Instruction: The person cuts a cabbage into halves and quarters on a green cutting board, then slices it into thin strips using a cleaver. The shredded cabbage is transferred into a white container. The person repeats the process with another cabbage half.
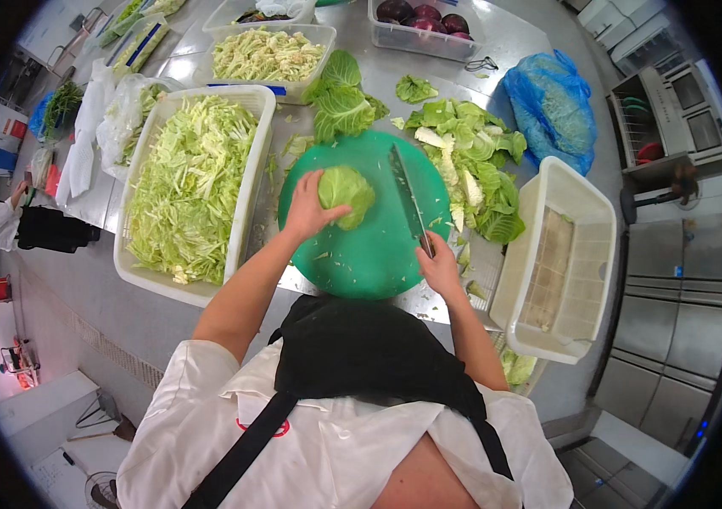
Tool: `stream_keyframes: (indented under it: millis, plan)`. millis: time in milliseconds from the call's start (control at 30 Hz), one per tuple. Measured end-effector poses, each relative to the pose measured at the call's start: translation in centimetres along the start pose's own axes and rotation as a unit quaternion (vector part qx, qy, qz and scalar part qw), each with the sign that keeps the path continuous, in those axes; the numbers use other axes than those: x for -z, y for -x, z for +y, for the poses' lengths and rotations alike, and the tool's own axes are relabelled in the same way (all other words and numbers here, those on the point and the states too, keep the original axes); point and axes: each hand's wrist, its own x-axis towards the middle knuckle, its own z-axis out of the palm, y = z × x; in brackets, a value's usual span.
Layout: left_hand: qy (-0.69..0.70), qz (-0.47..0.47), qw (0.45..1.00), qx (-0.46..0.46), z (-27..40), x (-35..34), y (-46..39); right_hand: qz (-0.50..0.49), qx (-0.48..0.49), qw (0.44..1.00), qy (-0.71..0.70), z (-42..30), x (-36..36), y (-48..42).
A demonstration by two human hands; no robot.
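A round green cutting board [361, 267] lies in front of me at the table's near edge. On its left half sits a pale green cabbage head [351, 194], and my left hand [311, 210] grips its left side, thumb across the front. My right hand [439, 262] holds a kitchen knife [409, 191] by its dark handle. Its blade points away from me over the right half of the board, apart from the cabbage. Small leaf scraps are scattered on the board. Trimmed outer cabbage leaves [488, 172] are heaped along the board's right side.
A white basket of shredded cabbage [189, 197] stands left, an empty white basket [555, 267] right. Behind are loose leaves [343, 105], a tub of chopped cauliflower-like pieces [265, 54], a tub of purple onions [424, 22] and a blue bag [552, 105]. Another person [1, 219] stands far left.
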Motion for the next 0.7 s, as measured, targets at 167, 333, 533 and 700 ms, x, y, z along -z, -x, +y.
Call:
stream_keyframes:
  millis: [167, 333, 533, 700]
  plan:
    - [0.012, -0.007, 0.998, -0.058, -1.3, 0.8, 1.5, -0.103, -0.016, 0.995, 0.000, -1.0, 0.0, -4.0]
    - [0.229, -0.039, 0.969, 0.081, -3.6, 0.9, -1.1, -0.105, 0.027, 0.992, 0.067, -0.5, -3.3, -3.7]
    - [0.339, -0.050, 0.890, 0.302, 0.8, -0.7, -1.1, -0.090, -0.104, 0.990, -0.001, -4.7, -1.6, -0.5]
    - [0.160, -0.006, 0.976, 0.146, -1.4, -5.8, -1.3, -0.003, -0.031, 0.988, 0.154, -4.3, -1.5, 1.1]
